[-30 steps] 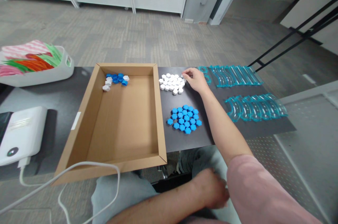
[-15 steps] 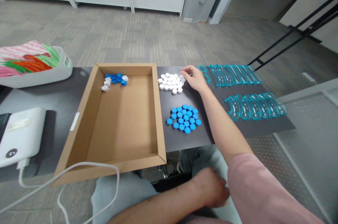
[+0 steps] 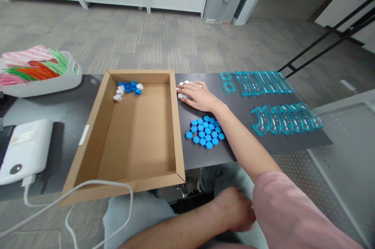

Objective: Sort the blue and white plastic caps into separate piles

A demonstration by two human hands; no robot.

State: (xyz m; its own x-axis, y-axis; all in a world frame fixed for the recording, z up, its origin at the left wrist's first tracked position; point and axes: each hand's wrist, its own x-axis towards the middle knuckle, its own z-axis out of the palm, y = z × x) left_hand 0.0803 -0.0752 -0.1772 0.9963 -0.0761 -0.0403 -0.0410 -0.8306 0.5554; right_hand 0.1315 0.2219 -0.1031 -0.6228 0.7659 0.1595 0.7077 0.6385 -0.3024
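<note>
My right hand (image 3: 197,96) lies flat, fingers stretched to the left, over a cluster of white hexagonal pieces (image 3: 181,95), hiding most of them. Just nearer to me, several blue hexagonal pieces (image 3: 206,131) lie in a loose group, close to my right wrist. Over my lap rests my left hand (image 3: 234,208), its fingers curled in and blurred; whether it holds anything is hidden. Left of the pieces stands an open cardboard tray (image 3: 179,143). In its far left corner, blue pieces (image 3: 127,87) and white pieces (image 3: 118,94) sit in a bent row.
Clear teal plastic parts (image 3: 263,83) line the table's far right, with curved ones (image 3: 285,119) nearer and two small square ones (image 3: 227,83) beside them. At left are a white basket (image 3: 58,85) of colourful strips and a white device (image 3: 27,151), whose cable (image 3: 96,182) crosses the tray's front.
My right hand has moved left from the right edge of the white pieces and flattened over them. My left hand has stayed on my lap. The pieces in the tray look the same.
</note>
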